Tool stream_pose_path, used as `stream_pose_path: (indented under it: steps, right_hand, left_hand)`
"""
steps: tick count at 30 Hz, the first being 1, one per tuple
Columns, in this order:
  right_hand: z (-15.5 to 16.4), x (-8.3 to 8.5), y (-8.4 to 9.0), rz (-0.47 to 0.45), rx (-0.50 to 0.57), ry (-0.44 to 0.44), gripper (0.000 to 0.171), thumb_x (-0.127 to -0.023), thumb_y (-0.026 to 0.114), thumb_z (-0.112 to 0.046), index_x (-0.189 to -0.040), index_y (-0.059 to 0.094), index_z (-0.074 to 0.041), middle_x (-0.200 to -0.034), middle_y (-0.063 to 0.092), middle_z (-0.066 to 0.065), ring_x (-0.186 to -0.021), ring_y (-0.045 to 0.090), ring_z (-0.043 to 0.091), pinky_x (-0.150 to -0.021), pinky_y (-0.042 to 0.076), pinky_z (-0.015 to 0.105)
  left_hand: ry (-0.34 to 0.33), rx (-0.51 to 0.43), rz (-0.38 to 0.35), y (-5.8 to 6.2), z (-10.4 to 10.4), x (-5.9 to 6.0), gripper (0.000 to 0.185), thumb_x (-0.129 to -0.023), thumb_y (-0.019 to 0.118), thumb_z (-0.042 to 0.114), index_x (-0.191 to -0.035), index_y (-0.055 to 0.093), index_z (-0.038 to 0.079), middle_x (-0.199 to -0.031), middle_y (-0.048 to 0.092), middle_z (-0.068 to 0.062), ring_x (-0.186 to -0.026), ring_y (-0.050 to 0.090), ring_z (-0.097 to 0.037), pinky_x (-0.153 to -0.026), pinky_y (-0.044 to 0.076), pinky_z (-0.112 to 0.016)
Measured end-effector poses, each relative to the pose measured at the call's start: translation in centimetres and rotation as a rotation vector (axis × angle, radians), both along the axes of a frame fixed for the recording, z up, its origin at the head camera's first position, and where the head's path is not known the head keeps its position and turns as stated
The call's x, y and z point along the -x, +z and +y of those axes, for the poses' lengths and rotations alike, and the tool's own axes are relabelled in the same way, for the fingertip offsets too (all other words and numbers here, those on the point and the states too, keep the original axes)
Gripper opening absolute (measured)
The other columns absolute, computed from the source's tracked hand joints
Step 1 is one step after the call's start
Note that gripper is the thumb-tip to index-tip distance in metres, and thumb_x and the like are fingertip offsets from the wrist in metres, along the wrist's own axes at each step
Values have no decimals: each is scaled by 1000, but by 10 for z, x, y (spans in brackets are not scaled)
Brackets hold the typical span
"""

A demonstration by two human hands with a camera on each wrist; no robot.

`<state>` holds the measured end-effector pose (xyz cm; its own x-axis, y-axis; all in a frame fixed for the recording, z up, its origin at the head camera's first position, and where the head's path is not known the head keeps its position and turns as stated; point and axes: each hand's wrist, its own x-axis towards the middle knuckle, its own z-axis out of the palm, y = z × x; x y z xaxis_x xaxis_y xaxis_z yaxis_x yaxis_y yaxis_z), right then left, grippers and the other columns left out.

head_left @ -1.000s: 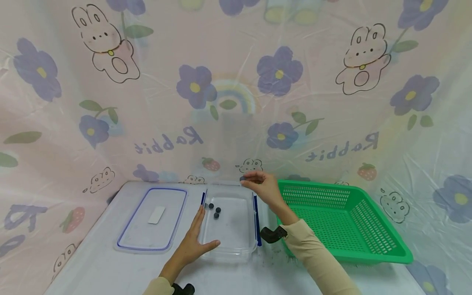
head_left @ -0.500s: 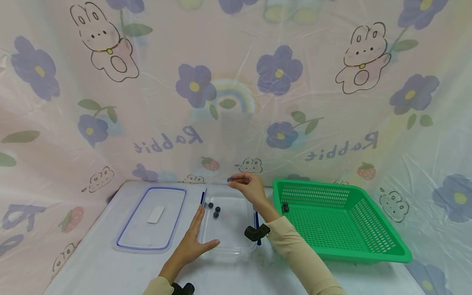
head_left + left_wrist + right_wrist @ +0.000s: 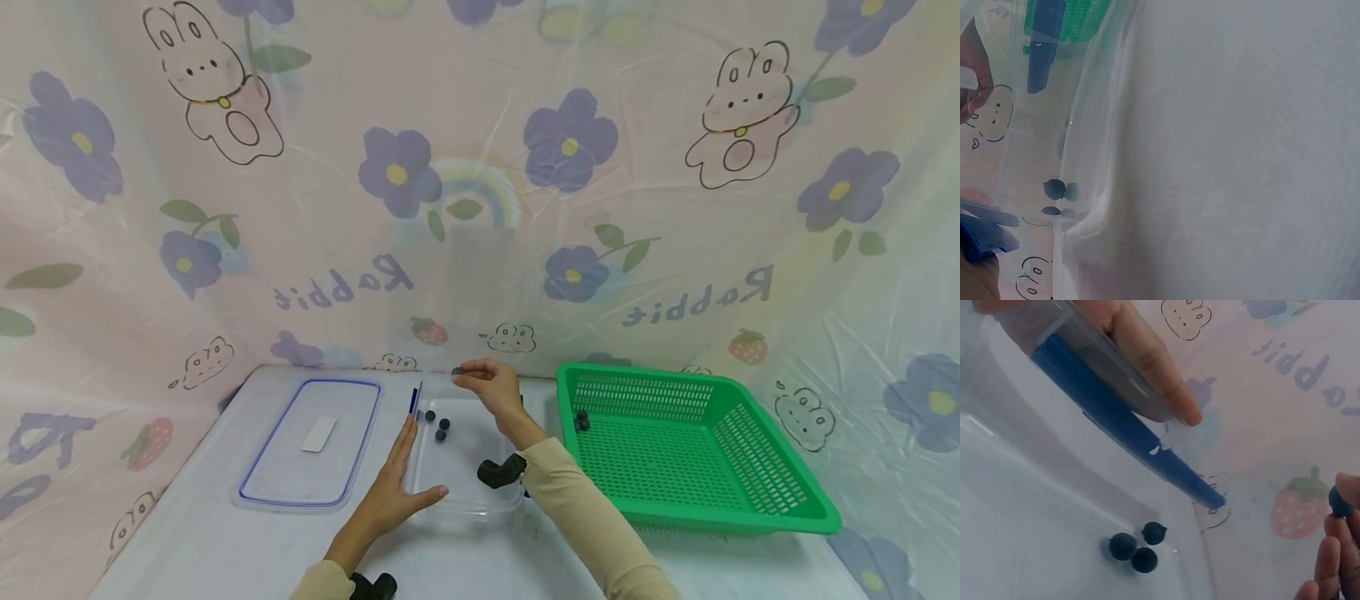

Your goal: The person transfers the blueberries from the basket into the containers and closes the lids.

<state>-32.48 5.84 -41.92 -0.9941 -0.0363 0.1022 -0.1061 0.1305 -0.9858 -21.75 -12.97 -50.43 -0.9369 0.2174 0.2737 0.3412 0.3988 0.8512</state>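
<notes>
My right hand (image 3: 491, 392) pinches a dark round blueberry (image 3: 457, 372) between thumb and fingertips, above the far end of a clear plastic box (image 3: 480, 467). The same blueberry (image 3: 1339, 501) shows at the right edge of the right wrist view. Inside the box, near its far left corner, lie three blueberries (image 3: 1124, 546). My left hand (image 3: 390, 492) rests along the box's left side, with fingers straight and thumb spread toward the front. In the right wrist view, a left finger (image 3: 1157, 365) lies along the outer wall beside the blue latch flap (image 3: 1110, 425).
To the right stands a green slotted basket (image 3: 738, 517), with a few blueberries (image 3: 582, 420) at its left wall. Left of the box lies a clear lid (image 3: 273, 492) with a blue seal and a white label (image 3: 318, 434). A printed curtain (image 3: 480, 283) hangs behind the table.
My right hand has moved left from beside the basket to over the box, still pinching the blueberry. Blueberries in the basket have come into sight from behind the arm. My left hand stays put.
</notes>
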Motion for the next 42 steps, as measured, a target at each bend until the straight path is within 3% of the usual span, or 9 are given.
stream_pose_path:
  steps: [11, 15, 20, 32, 42]
  right_hand:
    - [-12, 11, -19, -77, 12, -71, 25, -77, 83, -17, -98, 73, -9, -87, 71, 1, -85, 66, 16, -88, 50, 41]
    - [-16, 13, -24, -74, 9, -60, 25, -77, 83, -15, -98, 73, -7, -86, 71, 2, -84, 67, 17, -88, 51, 44]
    - [-21, 16, -30, -108, -6, -59, 24, -76, 83, -11, -98, 74, -7, -85, 72, 1, -82, 67, 16, -84, 51, 38]
    - [-31, 18, -49, -136, -104, -122, 21, -74, 84, -13, -92, 74, -8, -83, 71, -1, -81, 65, 16, -82, 51, 39]
    - [-32, 17, -62, -104, -244, -179, 17, -73, 84, -9, -86, 74, -8, -77, 70, -1, -73, 63, 14, -71, 52, 33]
  left_hand:
    - [-13, -19, 2, 0, 0, 0, 107, -78, 81, 27, -157, 10, 11, -162, 4, -11, -144, 8, -37, -107, 17, -66]
    - [-11, -21, 19, 0, 0, 0, 107, -77, 82, 27, -156, 11, 7, -162, 5, -12, -144, 9, -37, -108, 18, -65]
    - [-16, -27, 28, 1, -1, 0, 108, -77, 82, 26, -155, 11, 3, -161, 4, -14, -144, 8, -37, -107, 19, -65]
    - [-25, -25, 40, 0, -1, 0, 108, -78, 81, 26, -155, 10, 3, -161, 4, -14, -144, 8, -38, -107, 19, -65]
    - [-25, -39, 35, -1, 1, 1, 108, -77, 81, 27, -155, 11, 3, -161, 4, -14, -144, 8, -38, -107, 19, -65]
